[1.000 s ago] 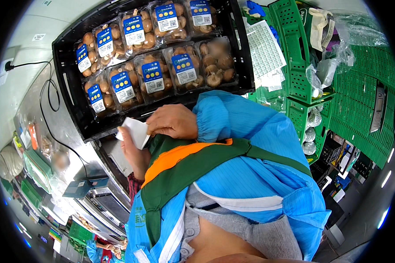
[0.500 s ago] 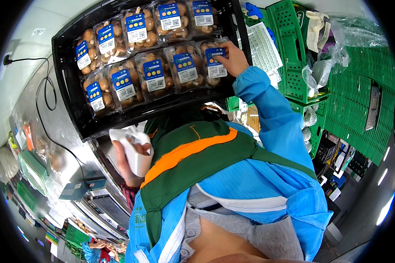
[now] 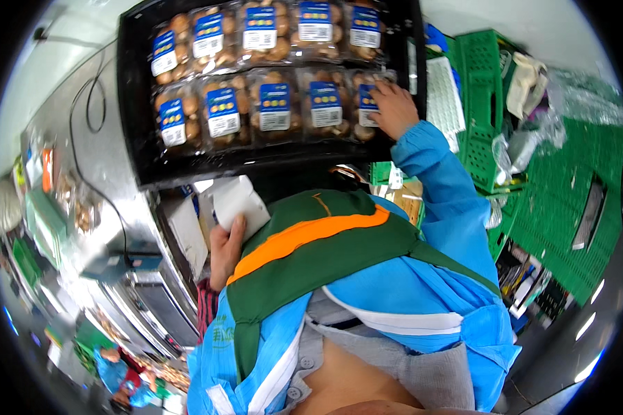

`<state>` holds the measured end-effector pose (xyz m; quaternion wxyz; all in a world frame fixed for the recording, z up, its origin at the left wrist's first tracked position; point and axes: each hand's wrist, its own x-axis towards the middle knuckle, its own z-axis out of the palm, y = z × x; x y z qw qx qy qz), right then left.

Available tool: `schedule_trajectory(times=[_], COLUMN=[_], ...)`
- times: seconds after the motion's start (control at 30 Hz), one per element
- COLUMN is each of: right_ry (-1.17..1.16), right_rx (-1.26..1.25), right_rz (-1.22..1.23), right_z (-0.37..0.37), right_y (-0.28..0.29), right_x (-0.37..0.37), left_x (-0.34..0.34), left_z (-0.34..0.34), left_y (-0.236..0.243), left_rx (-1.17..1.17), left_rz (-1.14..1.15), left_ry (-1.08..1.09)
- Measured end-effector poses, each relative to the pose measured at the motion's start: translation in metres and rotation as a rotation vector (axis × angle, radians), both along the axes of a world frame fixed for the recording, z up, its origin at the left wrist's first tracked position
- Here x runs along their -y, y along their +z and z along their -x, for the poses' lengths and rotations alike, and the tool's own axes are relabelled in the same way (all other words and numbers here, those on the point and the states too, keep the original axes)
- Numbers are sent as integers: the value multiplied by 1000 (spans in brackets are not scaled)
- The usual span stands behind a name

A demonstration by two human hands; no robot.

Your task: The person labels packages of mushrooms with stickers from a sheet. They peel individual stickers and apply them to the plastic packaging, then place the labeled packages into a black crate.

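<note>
Where right hand [image 3: 396,111] rests, clear mushroom pack [image 3: 364,131], blue-topped label [image 3: 367,102].

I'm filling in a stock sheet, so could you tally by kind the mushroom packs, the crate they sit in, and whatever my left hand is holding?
Mushroom packs, including the one the right hand touches: 10
Black crate holding them: 1
Curled white paper in the left hand: 1
Total: 12
</note>
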<state>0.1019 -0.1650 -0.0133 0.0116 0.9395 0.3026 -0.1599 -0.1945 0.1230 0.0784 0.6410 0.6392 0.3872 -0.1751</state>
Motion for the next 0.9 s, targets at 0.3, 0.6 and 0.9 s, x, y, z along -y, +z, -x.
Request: schedule_trajectory(times=[0.3,0.6,0.9], right_ry=[574,592,322], right_rx=[-862,-1075,-1303], right_rz=[-900,-911,-671], right_z=[112,147,177], right_y=[65,67,32], right_x=[-168,-224,-306], left_x=[5,-12,-29], left_z=[-23,18,49], left_y=[-28,-39,-34], left_rx=[357,328,521], left_rz=[290,508,-339], left_ry=[844,1227,989])
